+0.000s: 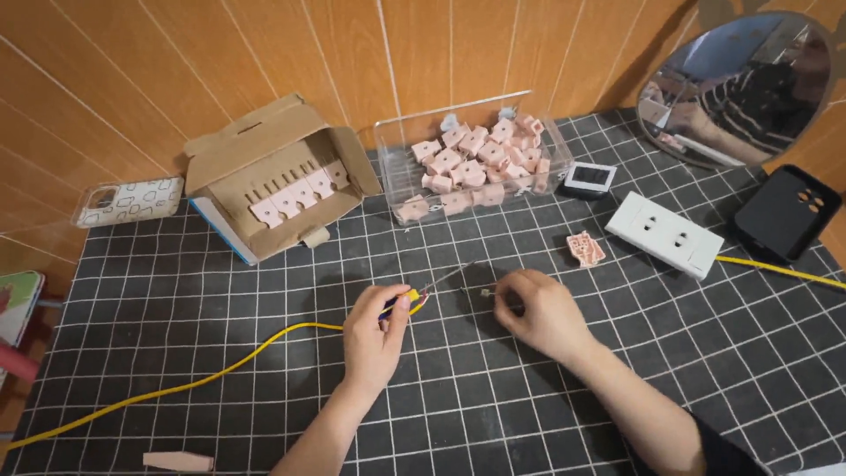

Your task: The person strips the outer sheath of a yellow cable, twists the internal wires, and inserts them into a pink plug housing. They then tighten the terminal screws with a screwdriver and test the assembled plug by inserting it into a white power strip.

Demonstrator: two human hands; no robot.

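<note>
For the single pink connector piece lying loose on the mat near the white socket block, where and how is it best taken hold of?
Pinch the pink connector piece across its two longer sides, coming straight down from above. It lies flat on the grid mat with open space all round, so nothing blocks a top approach. The right hand is nearer; the white socket block lies just to its right.

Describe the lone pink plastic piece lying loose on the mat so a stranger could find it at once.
Start at the white power strip on the right of the black grid mat. Just left of it lies the pink piece, alone on the mat, unlike those piled in the clear box.
</note>
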